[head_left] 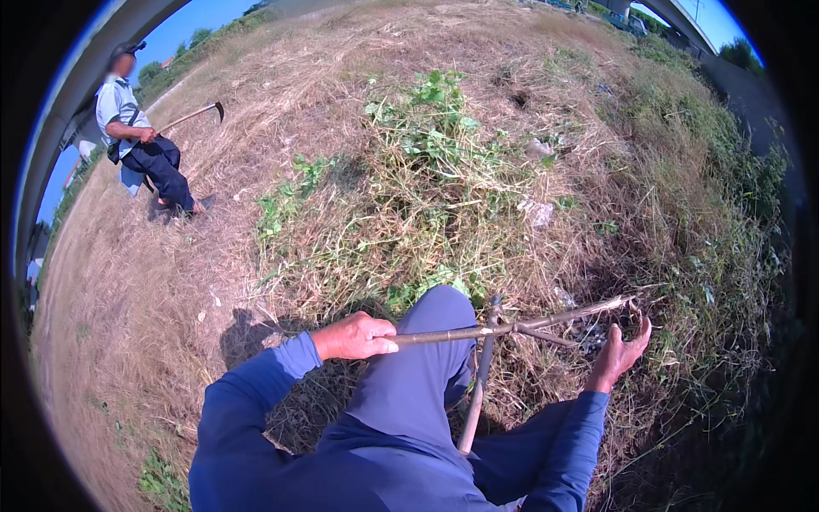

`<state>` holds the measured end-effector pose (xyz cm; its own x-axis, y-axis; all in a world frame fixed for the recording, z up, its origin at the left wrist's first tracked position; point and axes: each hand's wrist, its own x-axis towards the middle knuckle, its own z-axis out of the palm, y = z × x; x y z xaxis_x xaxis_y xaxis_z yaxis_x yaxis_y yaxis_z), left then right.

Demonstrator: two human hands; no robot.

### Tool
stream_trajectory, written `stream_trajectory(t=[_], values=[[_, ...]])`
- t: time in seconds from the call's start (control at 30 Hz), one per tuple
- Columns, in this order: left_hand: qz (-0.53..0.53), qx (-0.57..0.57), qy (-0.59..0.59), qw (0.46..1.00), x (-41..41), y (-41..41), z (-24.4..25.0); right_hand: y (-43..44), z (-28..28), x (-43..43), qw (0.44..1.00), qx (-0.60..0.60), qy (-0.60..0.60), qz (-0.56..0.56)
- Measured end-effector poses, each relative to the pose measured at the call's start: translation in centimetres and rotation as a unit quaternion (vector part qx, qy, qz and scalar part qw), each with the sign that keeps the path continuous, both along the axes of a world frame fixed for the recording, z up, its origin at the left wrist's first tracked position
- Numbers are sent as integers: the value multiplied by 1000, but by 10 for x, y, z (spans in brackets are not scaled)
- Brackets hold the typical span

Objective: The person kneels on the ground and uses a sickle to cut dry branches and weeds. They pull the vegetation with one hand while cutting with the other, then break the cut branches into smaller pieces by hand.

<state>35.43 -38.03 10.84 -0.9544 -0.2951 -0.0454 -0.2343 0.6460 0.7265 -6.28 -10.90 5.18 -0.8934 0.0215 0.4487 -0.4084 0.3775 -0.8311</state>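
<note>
A forked wooden branch (461,333) lies across my raised knee, with its splintered end to the right. My left hand (358,336) grips its left end. Near the splintered end, my right hand (624,352) has its thumb and fingers apart; whether a fingertip touches the wood cannot be told. Beneath the branch, a wooden pole (477,400), perhaps a tool handle, slants between my legs. Its upper end is partly hidden by the branch.
A heap of cut green weeds (435,173) lies ahead on dry grass. At the upper left a person (137,128) holds a long-handled sickle (195,116). Pale plastic scraps (537,213) lie right of the heap. Denser weeds (716,256) border the right side.
</note>
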Motion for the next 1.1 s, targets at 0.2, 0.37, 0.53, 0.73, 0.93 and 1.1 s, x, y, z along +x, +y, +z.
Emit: stream_trajectory(t=[0.2, 0.37, 0.53, 0.73, 0.93, 1.1], values=[[-12, -43, -9, 999, 5, -4, 6, 5, -2, -4, 993, 100, 53, -31], [0, -51, -54, 997, 7, -6, 6, 2, -10, -8, 986, 162, 33, 18], [14, -12, -115, 993, 6, -11, 6, 7, -9, -9, 986, 166, -12, 24], [5, 20, -85, 996, 2, -18, -1, 9, -7, -8, 974, 224, -23, 1], [12, 43, -104, 994, 5, -26, -10, 8, -10, -6, 973, 224, -45, -8], [42, 102, -124, 986, 6, -25, -11, 10, -11, -6, 984, 174, -44, 6]])
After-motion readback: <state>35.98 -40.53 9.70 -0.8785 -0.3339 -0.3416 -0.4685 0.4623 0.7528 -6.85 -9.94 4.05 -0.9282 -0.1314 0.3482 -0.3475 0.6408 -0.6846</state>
